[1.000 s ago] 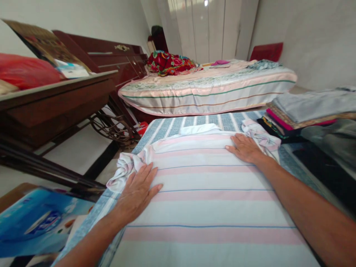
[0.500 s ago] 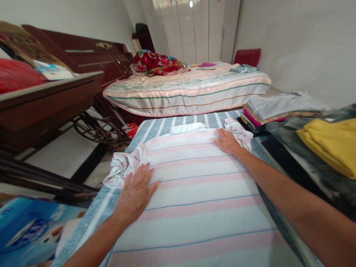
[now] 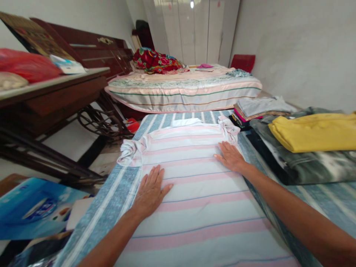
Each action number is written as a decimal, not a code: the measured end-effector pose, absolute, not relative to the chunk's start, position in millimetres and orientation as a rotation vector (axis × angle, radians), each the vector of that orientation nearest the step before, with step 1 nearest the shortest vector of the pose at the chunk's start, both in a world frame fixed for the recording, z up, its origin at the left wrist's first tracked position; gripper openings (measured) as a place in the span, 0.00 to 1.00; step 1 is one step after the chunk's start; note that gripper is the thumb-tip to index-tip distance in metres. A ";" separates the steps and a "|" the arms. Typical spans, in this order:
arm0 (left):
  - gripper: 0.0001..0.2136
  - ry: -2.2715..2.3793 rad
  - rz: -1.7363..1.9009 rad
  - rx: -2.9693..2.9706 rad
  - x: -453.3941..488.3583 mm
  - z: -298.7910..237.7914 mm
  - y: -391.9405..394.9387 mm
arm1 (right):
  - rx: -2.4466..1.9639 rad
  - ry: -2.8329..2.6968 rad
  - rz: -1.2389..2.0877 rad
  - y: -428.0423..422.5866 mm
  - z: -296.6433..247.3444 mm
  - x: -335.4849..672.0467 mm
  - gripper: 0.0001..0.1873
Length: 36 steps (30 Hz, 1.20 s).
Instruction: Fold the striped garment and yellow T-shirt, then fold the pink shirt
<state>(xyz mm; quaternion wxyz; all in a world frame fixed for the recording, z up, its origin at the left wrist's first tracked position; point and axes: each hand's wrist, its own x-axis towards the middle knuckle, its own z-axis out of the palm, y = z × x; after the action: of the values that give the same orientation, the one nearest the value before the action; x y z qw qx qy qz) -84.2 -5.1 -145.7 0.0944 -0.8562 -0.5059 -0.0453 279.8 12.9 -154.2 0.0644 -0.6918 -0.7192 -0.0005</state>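
Note:
A white shirt with pink bands and thin blue lines (image 3: 194,185) lies spread out on a blue-and-white striped cover (image 3: 111,196). Its sleeves are bunched at the far left and far right corners, and the collar end points away from me. My left hand (image 3: 151,191) rests flat on the shirt's left edge, fingers stretched out. Farther up on the right side, my right hand (image 3: 229,157) also lies flat on the cloth with its fingers extended. Neither hand grips anything.
Folded clothes stand to the right, with a yellow garment (image 3: 317,129) on top and a grey pile (image 3: 261,105) behind. At left are a treadle table (image 3: 55,89) and a blue carton (image 3: 39,211). A bed (image 3: 183,92) stands beyond.
Both hands have slid down the shirt towards me, still flat. The bunched left sleeve now lies clear of my left hand. The view has shifted slightly to the right.

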 end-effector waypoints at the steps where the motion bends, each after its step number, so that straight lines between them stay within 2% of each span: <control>1: 0.28 -1.509 -0.122 -2.545 -83.7 -145.3 -5.7 | -2.107 -2.175 0.022 5.5 -158.9 282.6 0.41; 8: 0.26 -1.648 -0.051 -2.530 -69.0 -128.9 -18.2 | -2.138 -2.136 -0.005 -23.1 -147.1 278.3 0.38; 13: 0.26 -1.610 -0.089 -2.581 -49.9 -118.4 -60.2 | -1.825 -2.330 0.010 -108.9 -134.1 239.9 0.37; 19: 0.27 -1.544 -0.037 -2.658 -46.7 -128.2 -90.5 | -1.542 -2.509 0.060 -195.8 -149.3 220.5 0.38; 29: 0.26 -1.582 -0.049 -2.668 -36.5 -116.9 -105.2 | -1.466 -2.532 0.048 -207.2 -143.9 211.5 0.39; 36: 0.28 -1.450 0.025 -2.890 -16.2 -120.9 -133.0 | -1.377 -2.593 0.094 -223.0 -150.9 204.0 0.42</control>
<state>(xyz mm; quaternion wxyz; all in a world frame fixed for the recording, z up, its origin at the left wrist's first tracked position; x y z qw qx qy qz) -16.2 -133.0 -120.9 -0.0459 -0.8929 -0.4479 0.0076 204.0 -223.0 -150.9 0.1016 -0.4664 -0.8781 0.0317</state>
